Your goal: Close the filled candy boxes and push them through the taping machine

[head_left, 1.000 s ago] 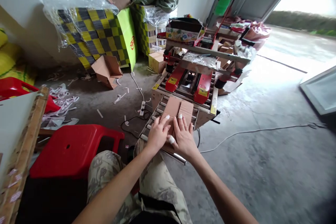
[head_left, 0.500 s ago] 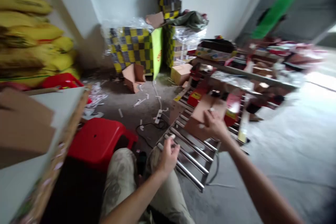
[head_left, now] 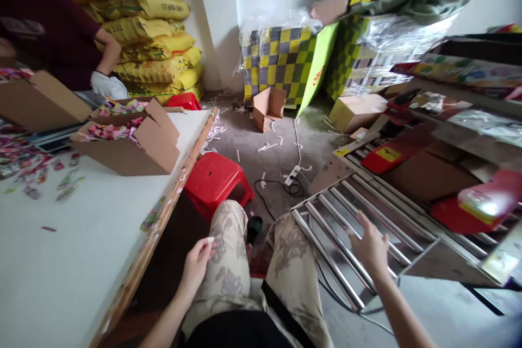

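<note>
My left hand [head_left: 197,262] is closed in a pinch above my left thigh, with a small white piece [head_left: 210,240] at its fingertips, too small to name. My right hand [head_left: 372,247] holds nothing; its fingers are apart over the metal roller conveyor [head_left: 338,239]. Beyond it, a brown cardboard box [head_left: 432,174] sits between the red side parts [head_left: 477,204] of a machine on the conveyor. To my left, open cardboard boxes filled with small colourful packets stand on the white table; the nearest box [head_left: 122,155] is close to the wooden edge.
A red stool [head_left: 218,182] stands beside the white table [head_left: 81,261]. A power strip [head_left: 292,175] and dark cable lie on the floor among paper scraps. At the back are yellow sacks [head_left: 150,32] and checkered stacks [head_left: 281,60]. A person with a white glove [head_left: 108,86] stands behind the table.
My view has swung left, bringing the table's boxes and the other person into sight. My right hand has come off the cardboard box, which is now between the machine's red parts.
</note>
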`<state>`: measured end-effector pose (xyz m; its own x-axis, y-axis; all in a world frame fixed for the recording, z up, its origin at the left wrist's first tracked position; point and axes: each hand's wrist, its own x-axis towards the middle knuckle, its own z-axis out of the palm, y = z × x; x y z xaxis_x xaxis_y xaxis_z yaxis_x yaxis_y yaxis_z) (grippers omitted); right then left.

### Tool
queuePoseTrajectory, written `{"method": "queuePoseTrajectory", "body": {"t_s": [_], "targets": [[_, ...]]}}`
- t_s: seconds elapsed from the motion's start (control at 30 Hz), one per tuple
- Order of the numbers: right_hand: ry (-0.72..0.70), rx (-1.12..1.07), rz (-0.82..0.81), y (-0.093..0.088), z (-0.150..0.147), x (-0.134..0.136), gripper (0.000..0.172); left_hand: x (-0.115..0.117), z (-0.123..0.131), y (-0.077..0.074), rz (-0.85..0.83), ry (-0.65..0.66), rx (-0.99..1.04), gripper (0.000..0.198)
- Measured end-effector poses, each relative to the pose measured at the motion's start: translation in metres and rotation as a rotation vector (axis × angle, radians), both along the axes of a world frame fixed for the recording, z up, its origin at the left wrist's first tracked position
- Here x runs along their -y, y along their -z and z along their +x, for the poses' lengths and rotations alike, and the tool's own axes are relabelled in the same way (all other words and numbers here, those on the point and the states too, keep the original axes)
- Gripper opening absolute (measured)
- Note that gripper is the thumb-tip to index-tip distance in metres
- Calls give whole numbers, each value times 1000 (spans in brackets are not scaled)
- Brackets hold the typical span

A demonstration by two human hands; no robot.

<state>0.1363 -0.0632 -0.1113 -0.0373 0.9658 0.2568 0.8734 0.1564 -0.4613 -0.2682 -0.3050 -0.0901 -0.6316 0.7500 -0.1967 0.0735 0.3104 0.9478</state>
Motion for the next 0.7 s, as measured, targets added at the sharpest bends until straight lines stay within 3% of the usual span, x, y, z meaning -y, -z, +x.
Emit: {"method": "queuePoseTrajectory", "body": {"t_s": [0.1, 0.2, 0.37, 0.5, 0.6, 0.7], "targets": [[41, -235, -129, 6, -17, 42, 51, -4, 3, -5, 8, -11, -6, 30], [23, -554, -258, -8, -35, 69, 41, -20, 28, -13, 6, 46, 30, 31], [-207, -1146, -507, -44, -95, 115, 41, -38, 86, -33, 93, 270, 143, 34], [-431, -1495, -722, -67, -144, 152, 51, -36, 111, -56, 187, 379, 181, 28], [-539, -1562, -825, -80, -165, 170, 53, -30, 113, -73, 215, 322, 141, 24], [-552, -1591, -864, -87, -174, 179, 52, -24, 108, -84, 215, 218, 59, 23]]}}
